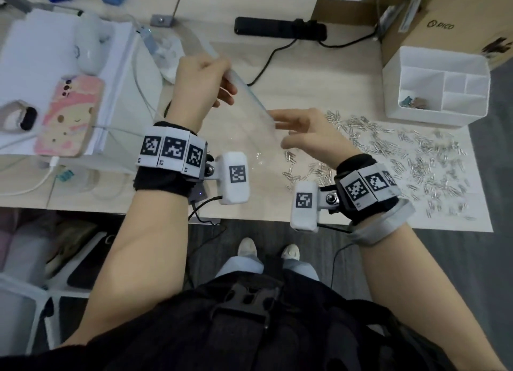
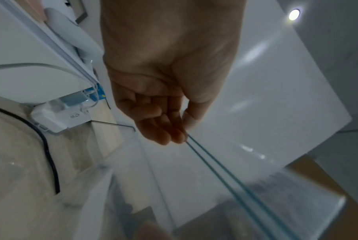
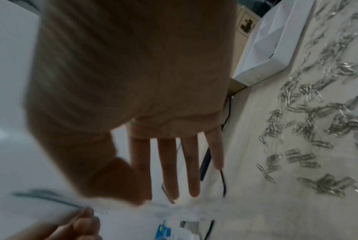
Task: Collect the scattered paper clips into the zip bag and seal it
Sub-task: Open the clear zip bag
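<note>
A clear zip bag [image 1: 251, 133] with a blue-green zip strip hangs tilted above the desk's middle. My left hand [image 1: 204, 84] pinches the far end of the strip [image 2: 225, 175] between thumb and curled fingers [image 2: 163, 128]. At the near end of the strip my right hand [image 1: 302, 132] is spread, fingers [image 3: 168, 162] straight and apart, holding nothing; whether it touches the bag [image 3: 51, 197] I cannot tell. Several silver paper clips [image 1: 402, 154] lie scattered on a white sheet to the right of that hand, also visible in the right wrist view as paper clips [image 3: 317, 129].
A white divided organiser [image 1: 416, 118] stands behind the clips, a cardboard box [image 1: 444, 15] beyond it. A black power strip [image 1: 277, 28] and its cable lie at the back. On the left a phone in a pink case [image 1: 69, 115] lies on white boxes [image 1: 41, 51].
</note>
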Available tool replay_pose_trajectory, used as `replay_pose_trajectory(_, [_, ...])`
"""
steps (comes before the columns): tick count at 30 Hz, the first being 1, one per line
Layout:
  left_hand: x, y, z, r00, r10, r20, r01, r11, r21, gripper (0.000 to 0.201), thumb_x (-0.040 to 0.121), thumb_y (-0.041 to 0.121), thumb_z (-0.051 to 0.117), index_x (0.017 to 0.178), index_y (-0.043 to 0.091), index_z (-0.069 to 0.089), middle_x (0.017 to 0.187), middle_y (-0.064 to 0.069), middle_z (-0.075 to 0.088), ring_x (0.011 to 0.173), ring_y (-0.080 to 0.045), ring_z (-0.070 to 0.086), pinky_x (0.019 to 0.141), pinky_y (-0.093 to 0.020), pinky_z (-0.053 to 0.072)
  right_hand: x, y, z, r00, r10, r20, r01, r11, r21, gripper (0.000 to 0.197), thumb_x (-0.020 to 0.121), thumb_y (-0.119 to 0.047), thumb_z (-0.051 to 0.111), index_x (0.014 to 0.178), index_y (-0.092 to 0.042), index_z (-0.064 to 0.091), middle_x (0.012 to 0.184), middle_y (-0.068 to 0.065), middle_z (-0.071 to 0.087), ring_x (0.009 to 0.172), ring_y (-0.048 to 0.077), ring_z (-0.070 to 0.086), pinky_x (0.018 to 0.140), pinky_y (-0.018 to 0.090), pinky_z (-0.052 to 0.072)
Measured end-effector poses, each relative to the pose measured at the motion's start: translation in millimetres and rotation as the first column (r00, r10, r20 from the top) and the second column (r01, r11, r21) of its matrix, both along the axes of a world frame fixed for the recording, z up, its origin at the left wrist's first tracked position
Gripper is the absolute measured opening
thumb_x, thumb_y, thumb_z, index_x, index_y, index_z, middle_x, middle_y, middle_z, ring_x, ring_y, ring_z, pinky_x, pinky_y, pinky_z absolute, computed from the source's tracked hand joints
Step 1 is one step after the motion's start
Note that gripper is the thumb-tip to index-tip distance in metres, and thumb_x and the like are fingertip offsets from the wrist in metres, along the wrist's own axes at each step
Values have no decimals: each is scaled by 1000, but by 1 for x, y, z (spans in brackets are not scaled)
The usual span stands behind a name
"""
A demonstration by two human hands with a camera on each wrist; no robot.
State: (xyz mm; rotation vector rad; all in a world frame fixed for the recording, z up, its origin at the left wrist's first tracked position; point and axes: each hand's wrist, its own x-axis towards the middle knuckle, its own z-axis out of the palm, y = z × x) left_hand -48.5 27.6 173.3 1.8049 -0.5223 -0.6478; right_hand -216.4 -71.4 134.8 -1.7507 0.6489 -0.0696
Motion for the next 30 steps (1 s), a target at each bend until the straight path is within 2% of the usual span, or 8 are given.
replay_pose_trajectory(4, [-15,3,3,995,-51,88,54,998,-31,33,91,20,51,58,19,51,48,6,59,42,-10,56,40,-14,33,-4,3,27,989,-85,118,77,995,67,65,69,-24,60,133,-13,55,132,2,60,113,4,58,97,15,46])
replay_pose_trajectory(7, [-20,6,6,988,-90,125,95,995,-35,32,91,22,52,60,20,57,52,6,61,46,-9,58,43,-14,36,-7,3,39,980,-111,163,79,979,189,59,67,-24,59,126,-22,60,132,-1,60,122,11,57,103,30,46])
replay_pose_trajectory(10, [-23,7,10,978,-136,159,141,990,-22,31,91,22,53,61,19,58,54,6,63,50,-6,61,47,-13,40,-12,4,48,975,-78,208,-3,932,361,57,70,-13,47,125,-18,56,130,0,60,126,17,56,101,32,47])
replay_pose_trajectory(15, [-33,6,11,936,-259,239,256,966,44,25,93,25,54,83,5,67,73,-5,67,59,-6,66,54,-19,49,-10,7,60,989,-93,117,63,970,233,34,83,-28,65,116,-24,62,115,-6,70,109,9,66,99,36,52])
replay_pose_trajectory(20, [-39,6,9,916,-374,145,363,927,99,30,97,30,46,80,14,65,78,-4,69,69,-15,70,58,-22,51,-2,19,61,983,-165,84,163,986,40,30,86,-20,70,114,-9,66,103,5,73,100,16,70,89,38,57])
replay_pose_trajectory(24, [-39,9,6,894,-426,136,418,904,85,32,98,31,45,92,8,67,82,-7,70,74,-17,71,64,-25,52,-1,21,58,975,-210,78,208,977,42,4,88,-11,67,91,-13,68,84,6,72,84,18,72,83,40,58])
replay_pose_trajectory(27, [-42,9,4,895,-432,109,427,902,69,29,98,24,46,94,4,66,79,-3,68,70,-15,69,65,-23,52,-1,20,56,970,-229,80,225,973,47,11,90,-8,62,83,-11,69,77,8,69,77,17,70,75,34,60])
replay_pose_trajectory(30, [-44,10,5,904,-424,53,421,906,53,24,92,14,51,80,3,67,76,-6,68,67,-13,68,66,-22,51,-3,17,54,966,-249,72,245,967,63,17,91,-7,60,78,-8,71,74,11,69,76,21,70,67,32,61])
